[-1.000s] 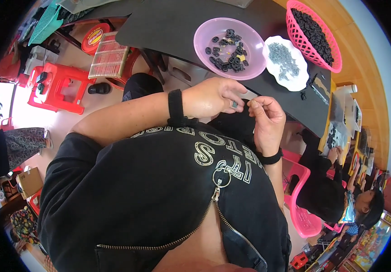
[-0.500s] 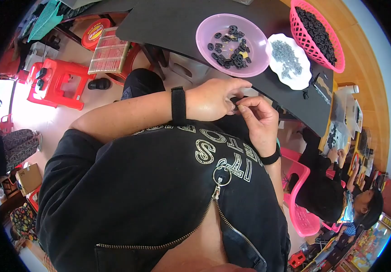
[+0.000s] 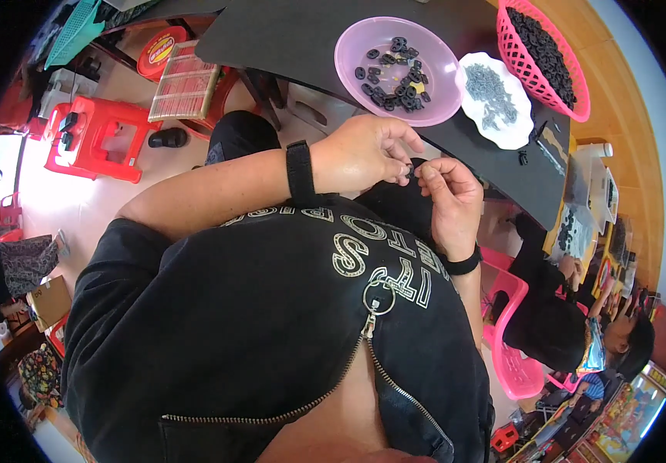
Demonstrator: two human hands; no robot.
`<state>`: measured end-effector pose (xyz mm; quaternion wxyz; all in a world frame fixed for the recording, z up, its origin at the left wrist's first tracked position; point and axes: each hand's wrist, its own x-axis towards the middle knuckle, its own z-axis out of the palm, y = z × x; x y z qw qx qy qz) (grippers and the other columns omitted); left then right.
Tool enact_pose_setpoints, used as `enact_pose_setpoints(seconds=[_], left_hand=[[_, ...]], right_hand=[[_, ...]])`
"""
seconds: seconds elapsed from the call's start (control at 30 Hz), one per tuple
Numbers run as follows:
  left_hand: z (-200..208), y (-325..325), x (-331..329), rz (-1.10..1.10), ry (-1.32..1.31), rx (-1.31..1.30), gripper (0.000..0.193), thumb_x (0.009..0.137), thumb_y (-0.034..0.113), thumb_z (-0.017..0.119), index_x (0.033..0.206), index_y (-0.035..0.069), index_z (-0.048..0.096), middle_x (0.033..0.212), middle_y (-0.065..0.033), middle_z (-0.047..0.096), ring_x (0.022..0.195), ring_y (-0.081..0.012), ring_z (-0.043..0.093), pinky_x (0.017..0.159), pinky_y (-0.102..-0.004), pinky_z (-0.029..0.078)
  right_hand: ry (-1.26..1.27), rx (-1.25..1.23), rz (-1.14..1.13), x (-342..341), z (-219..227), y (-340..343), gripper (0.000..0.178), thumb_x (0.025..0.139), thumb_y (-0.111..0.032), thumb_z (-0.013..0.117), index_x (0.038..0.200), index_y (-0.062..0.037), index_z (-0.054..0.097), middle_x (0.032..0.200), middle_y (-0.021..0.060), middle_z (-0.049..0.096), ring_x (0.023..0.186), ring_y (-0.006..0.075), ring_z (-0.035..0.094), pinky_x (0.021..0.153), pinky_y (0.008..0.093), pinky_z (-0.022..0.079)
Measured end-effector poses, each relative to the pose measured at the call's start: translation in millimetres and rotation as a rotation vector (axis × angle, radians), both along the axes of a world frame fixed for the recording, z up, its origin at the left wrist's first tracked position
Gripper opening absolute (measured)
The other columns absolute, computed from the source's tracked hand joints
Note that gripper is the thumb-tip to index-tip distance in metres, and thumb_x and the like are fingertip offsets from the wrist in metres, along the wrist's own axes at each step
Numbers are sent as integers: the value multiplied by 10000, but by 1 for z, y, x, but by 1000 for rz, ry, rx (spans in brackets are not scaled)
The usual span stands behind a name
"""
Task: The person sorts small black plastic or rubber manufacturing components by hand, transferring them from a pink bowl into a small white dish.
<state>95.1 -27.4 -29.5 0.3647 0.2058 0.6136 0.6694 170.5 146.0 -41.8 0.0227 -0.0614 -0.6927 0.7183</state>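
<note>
My left hand [image 3: 365, 156] is pinched on a small black part [image 3: 411, 171], mostly covered by the fingertips. Thumb and fingers of my right hand [image 3: 453, 194] are pressed together close beside that part; whatever they hold is too small to make out. Both hands are in front of my chest, just short of the dark table [image 3: 279, 38]. Beyond them a pink-purple basin [image 3: 348, 85] holds several black ring-shaped pieces [image 3: 406, 94]. To its right, a white scalloped dish [image 3: 520, 133] carries a heap of small silvery metal pieces [image 3: 491, 92].
A pink mesh basket [image 3: 507, 54] full of black pieces stands at the far right. A thin tool [image 3: 551, 150] lies near the table's right edge. At right, a person in black [image 3: 545, 332] sits by a pink chair [image 3: 512, 363]. Red stools [image 3: 101, 143] stand at left.
My hands have drawn slightly apart at the fingertips, and the right one has shifted a little to the right. The black part stays at my left fingertips.
</note>
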Motion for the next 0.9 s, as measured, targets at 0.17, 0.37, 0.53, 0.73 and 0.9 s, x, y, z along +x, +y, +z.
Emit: enact_pose_setpoints(seconds=[0.17,0.37,0.53,0.73,0.9], left_hand=[[4,-2,2,-13,13,-15,279,824,-53,517,1102,-45,488,876,-115,616,802,-155,627,725,-257,500],[6,-4,2,-19,-13,-15,294,811,-63,512,1104,-47,489,869,-117,616,796,-155,629,734,-262,504],[5,-4,2,-23,14,-13,271,810,-53,524,1081,-49,508,866,-112,619,790,-149,629,737,-260,505],[5,-4,3,-25,30,-24,257,808,-35,546,1063,-45,525,848,-101,633,783,-136,628,725,-243,501],[3,-3,3,-22,14,7,253,805,-31,555,1057,-42,529,842,-98,637,775,-128,627,703,-232,499]], right_hand=[[-7,55,43,2,4,-3,55,858,-61,582,872,-9,596,778,12,588,680,68,509,616,193,405],[-15,63,58,3,5,-4,52,854,-59,589,870,-10,596,771,5,583,681,63,509,615,191,406],[-4,66,39,4,6,-4,55,854,-64,591,872,-12,598,775,6,592,683,60,515,612,190,409],[-14,65,47,5,5,-6,61,856,-70,594,874,-12,598,763,3,588,671,58,514,607,190,410],[16,101,42,4,5,-8,69,860,-78,595,861,-8,594,739,-5,578,650,55,504,599,187,406]])
